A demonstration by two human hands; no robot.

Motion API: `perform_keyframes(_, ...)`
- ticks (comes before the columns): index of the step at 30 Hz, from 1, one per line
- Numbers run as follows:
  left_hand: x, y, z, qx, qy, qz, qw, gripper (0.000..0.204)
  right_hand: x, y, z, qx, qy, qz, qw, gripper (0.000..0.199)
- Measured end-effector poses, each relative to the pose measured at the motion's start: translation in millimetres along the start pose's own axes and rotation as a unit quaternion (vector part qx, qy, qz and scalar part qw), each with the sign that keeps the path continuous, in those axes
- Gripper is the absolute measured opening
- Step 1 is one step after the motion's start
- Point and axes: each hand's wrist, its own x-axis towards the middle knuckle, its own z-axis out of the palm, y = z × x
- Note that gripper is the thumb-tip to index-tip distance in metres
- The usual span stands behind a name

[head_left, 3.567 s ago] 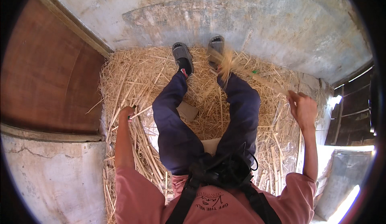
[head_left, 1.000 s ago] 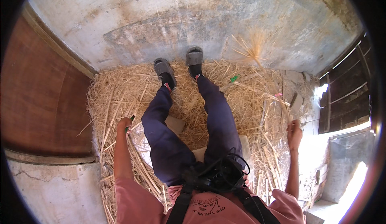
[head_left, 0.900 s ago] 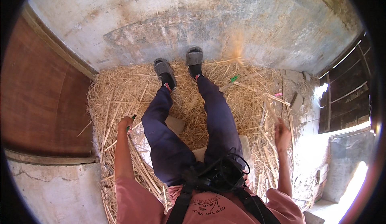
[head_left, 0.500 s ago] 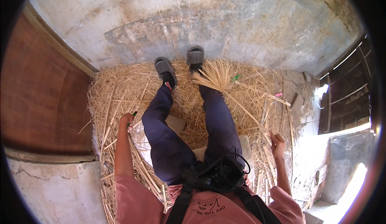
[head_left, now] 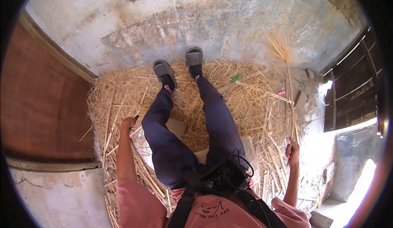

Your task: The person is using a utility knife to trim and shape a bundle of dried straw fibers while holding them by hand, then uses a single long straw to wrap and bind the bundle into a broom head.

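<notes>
I sit on a bed of loose straw (head_left: 123, 93) with both legs (head_left: 163, 125) stretched toward a concrete floor. My right hand (head_left: 292, 148) is closed around the lower end of a long thin straw bundle (head_left: 290, 89). The bundle stands nearly upright, and its fanned tuft (head_left: 280, 48) reaches over the concrete. My left hand (head_left: 127, 125) rests as a fist on the straw beside my left thigh. A small dark-green end (head_left: 136, 117) sticks out of the fist. What it belongs to is hidden by the fingers.
A brown wooden panel (head_left: 41, 105) stands at the left above a concrete ledge (head_left: 53, 195). Dark wooden slats (head_left: 352, 89) close the right side. Flat pale blocks (head_left: 177, 126) lie under my legs. Green (head_left: 235, 78) and pink (head_left: 281, 93) scraps lie in the straw.
My right hand has swung the straw bundle from lying across my right leg near the feet to upright at the far right. The left hand has stayed in place.
</notes>
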Motion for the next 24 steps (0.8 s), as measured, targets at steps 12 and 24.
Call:
perform_keyframes(12, 23, 12, 4, 0.03, 0.016, 0.036, 0.999, 0.035, 11, -49, 16, -0.349, -0.22, -0.01, 0.911, 0.031)
perform_keyframes(24, 26, -23, -17, -0.004, 0.031, -0.026, 0.999, 0.035, 24, -69, -106, -0.369, -0.156, 0.086, 0.912, 0.028)
